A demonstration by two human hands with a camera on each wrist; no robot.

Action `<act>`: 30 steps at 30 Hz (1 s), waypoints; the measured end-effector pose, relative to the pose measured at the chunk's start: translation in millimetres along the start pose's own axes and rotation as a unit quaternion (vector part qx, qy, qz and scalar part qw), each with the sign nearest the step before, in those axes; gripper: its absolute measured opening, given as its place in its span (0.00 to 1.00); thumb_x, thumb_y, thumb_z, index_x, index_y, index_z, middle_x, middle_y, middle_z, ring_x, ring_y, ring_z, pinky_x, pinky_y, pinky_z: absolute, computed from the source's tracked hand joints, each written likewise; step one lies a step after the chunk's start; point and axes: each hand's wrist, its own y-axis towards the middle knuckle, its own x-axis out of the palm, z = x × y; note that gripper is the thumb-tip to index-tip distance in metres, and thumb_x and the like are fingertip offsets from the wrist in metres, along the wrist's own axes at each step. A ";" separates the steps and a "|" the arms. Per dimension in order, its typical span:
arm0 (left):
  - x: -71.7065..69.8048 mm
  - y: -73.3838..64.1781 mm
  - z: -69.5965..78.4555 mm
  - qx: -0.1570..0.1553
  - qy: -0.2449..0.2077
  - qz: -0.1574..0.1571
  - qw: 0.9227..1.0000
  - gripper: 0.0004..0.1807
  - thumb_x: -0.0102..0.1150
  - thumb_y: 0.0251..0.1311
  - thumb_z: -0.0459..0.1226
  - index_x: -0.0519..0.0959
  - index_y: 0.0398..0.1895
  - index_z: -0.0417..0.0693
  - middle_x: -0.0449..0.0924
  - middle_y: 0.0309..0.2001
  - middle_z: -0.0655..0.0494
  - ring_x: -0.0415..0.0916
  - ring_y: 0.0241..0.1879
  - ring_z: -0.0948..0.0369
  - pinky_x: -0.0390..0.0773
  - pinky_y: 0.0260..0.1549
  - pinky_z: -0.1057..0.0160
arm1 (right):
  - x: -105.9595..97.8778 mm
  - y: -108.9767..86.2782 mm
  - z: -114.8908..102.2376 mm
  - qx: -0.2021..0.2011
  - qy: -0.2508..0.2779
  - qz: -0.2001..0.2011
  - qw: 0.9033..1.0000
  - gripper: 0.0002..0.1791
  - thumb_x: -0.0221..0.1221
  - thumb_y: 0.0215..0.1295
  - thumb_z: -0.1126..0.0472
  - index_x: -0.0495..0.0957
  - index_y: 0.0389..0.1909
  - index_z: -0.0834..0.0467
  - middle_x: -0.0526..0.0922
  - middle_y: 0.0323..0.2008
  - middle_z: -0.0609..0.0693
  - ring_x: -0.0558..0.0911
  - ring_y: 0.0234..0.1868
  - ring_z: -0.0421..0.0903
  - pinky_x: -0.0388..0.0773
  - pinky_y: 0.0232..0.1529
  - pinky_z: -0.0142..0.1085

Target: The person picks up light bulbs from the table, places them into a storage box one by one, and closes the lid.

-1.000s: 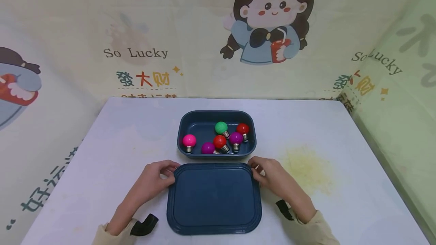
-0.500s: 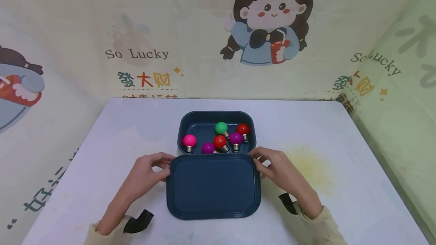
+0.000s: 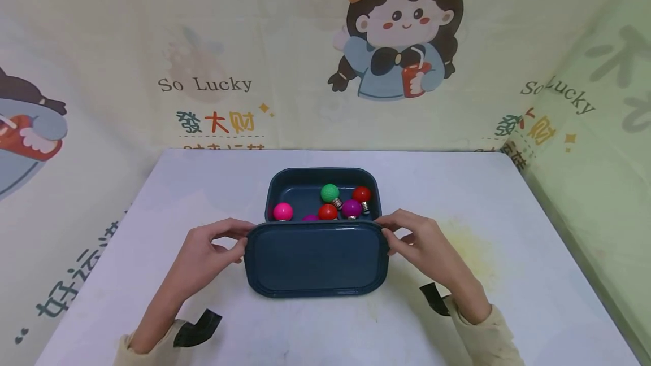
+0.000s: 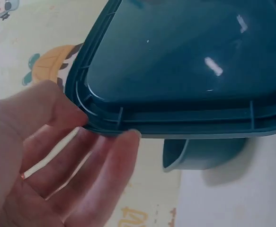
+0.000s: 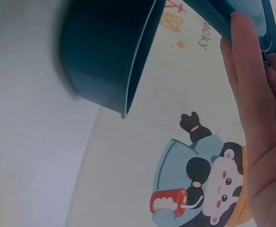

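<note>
A dark blue lid (image 3: 316, 261) is held tilted just in front of the matching box (image 3: 300, 181), its upper edge overlapping the box's near side. My left hand (image 3: 205, 253) pinches the lid's upper left corner, thumb on one face and fingers behind. At the upper right corner my right hand (image 3: 424, 244) pinches it likewise. Inside the box lie a pink bulb (image 3: 282, 212), a green bulb (image 3: 329, 192), two red bulbs and two purple ones; the lid partly hides the nearer bulbs. In the left wrist view the lid's ribbed rim (image 4: 187, 118) shows, apart from the box (image 4: 211, 153) there.
The white table (image 3: 513, 275) runs out to both sides of the box. A faint yellow stain (image 3: 470, 247) marks it beyond my right hand. Printed cloth (image 3: 300, 55) hangs behind the table and along its sides.
Both hands have raised the lid off the table and moved it away from me towards the box. It has tilted up and now covers part of the box's near side and bulbs.
</note>
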 end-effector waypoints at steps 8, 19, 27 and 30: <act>-7.4 -0.4 2.1 0.035 -0.019 0.027 0.999 0.15 0.62 0.61 0.28 0.84 0.50 0.49 0.86 0.43 0.55 0.83 0.33 0.67 0.84 0.31 0.67 | -4.3 4.3 -5.4 -0.037 0.006 0.027 0.999 0.12 0.62 0.64 0.72 0.83 0.47 0.58 0.84 0.40 0.47 0.85 0.30 0.39 0.84 0.31 0.31; -22.3 -2.2 10.4 0.075 -0.031 0.052 0.995 0.15 0.64 0.61 0.28 0.83 0.50 0.49 0.85 0.43 0.55 0.85 0.35 0.65 0.84 0.34 0.69 | -8.8 15.8 -18.1 -0.084 -0.020 0.075 0.993 0.13 0.65 0.61 0.71 0.85 0.45 0.55 0.85 0.38 0.45 0.85 0.35 0.39 0.84 0.33 0.30; -32.3 -5.0 22.3 0.101 -0.033 0.078 0.991 0.17 0.65 0.59 0.26 0.84 0.50 0.49 0.85 0.42 0.61 0.81 0.41 0.67 0.84 0.34 0.69 | -14.0 23.0 -27.0 -0.110 -0.022 0.094 0.989 0.15 0.67 0.56 0.75 0.85 0.43 0.57 0.86 0.37 0.44 0.84 0.36 0.36 0.84 0.32 0.29; -35.4 -5.4 26.7 0.104 -0.035 0.088 0.990 0.17 0.65 0.58 0.25 0.84 0.50 0.49 0.85 0.42 0.61 0.82 0.40 0.67 0.83 0.34 0.70 | -17.5 27.4 -31.4 -0.121 -0.018 0.096 0.988 0.15 0.66 0.57 0.75 0.85 0.43 0.57 0.86 0.37 0.44 0.83 0.36 0.35 0.84 0.32 0.29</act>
